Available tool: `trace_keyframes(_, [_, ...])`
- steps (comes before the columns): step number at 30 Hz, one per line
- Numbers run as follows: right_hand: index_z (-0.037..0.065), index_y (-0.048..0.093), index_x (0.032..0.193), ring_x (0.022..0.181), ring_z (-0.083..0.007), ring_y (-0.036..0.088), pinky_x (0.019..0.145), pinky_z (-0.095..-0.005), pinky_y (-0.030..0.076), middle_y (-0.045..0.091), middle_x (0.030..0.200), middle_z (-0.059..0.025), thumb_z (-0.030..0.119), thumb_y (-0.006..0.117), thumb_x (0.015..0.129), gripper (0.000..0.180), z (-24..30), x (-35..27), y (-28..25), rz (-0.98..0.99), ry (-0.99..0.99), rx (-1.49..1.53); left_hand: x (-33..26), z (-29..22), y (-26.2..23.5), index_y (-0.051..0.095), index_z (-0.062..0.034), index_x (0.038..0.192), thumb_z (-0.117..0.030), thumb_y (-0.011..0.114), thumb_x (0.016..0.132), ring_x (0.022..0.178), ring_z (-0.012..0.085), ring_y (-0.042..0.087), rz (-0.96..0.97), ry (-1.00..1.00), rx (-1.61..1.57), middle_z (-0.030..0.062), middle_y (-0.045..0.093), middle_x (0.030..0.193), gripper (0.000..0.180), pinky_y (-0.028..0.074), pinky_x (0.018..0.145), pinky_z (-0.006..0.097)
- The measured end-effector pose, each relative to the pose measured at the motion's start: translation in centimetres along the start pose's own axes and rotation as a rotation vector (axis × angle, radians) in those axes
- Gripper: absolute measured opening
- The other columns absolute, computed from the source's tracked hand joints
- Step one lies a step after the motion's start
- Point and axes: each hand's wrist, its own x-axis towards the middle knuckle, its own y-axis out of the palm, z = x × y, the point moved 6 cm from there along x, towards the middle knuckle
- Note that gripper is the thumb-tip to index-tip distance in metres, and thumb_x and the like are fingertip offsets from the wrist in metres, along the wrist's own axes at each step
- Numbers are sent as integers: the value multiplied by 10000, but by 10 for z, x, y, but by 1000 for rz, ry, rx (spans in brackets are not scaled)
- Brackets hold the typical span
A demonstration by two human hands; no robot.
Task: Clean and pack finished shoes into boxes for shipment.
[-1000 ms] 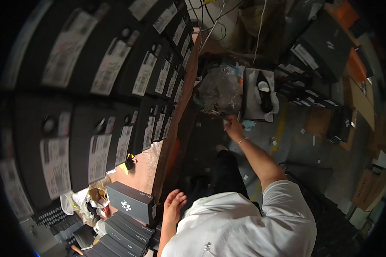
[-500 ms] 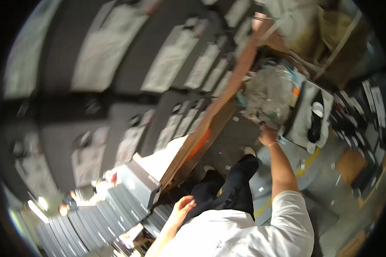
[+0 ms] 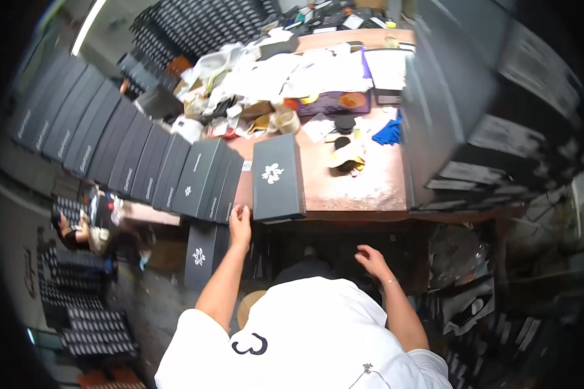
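Note:
A dark grey shoe box (image 3: 278, 178) with a white flower emblem lies on the near edge of the table (image 3: 363, 194). Just left of it, my left hand (image 3: 240, 228) reaches to the table edge with its fingers extended, beside the last of a long row of dark boxes (image 3: 143, 155). Whether the fingertips touch that box, I cannot tell. My right hand (image 3: 374, 260) hangs in front of the table, fingers loosely bent and apart, with nothing in it.
Tall stacks of dark boxes (image 3: 448, 117) stand at the table's right. White paper (image 3: 292, 71) and clutter heap at the back. A blue cloth (image 3: 388, 131) lies near the stacks. Below left stands another dark box (image 3: 201, 256). A person (image 3: 78, 233) is at the far left.
My view has swung left to the tabletop. My right hand has come away from the plastic-filled bin at the right, and my left hand has moved up to the table edge.

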Motion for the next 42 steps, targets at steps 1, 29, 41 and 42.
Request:
trace_keyframes(1, [18,595,1184,909,-217,661,817,-327,519,678,1006,-143,226,680,858,396,16,21,16,75,8,97,8,17,-6,476,-22,1283,-456,551,925,1132,272,523,51,-201,-43,152,521,1232,567,433,937,372])
trace_keyframes(29, [-36,590,1206,755,-130,626,687,-268,512,668,849,-96,299,654,912,451,338,171,59,15,-147,-133,78,-83,15,393,-96,1407,-683,520,784,1193,308,502,920,-894,-670,163,459,1346,865,455,935,481])
trace_keyframes(41, [19,425,1399,1093,-203,553,908,-325,481,559,1223,-140,251,609,931,554,261,163,39,335,92,227,19,-30,47,408,-3,1377,-405,631,818,1199,247,514,692,-606,-823,143,519,1312,724,394,1034,391])
trace_keyframes(42, [20,418,1405,1102,-209,550,918,-333,474,550,1238,-149,246,619,923,569,246,166,40,342,112,240,25,-22,50,419,8,1367,-362,632,834,1173,246,532,655,-553,-733,149,535,1290,683,410,1013,377])
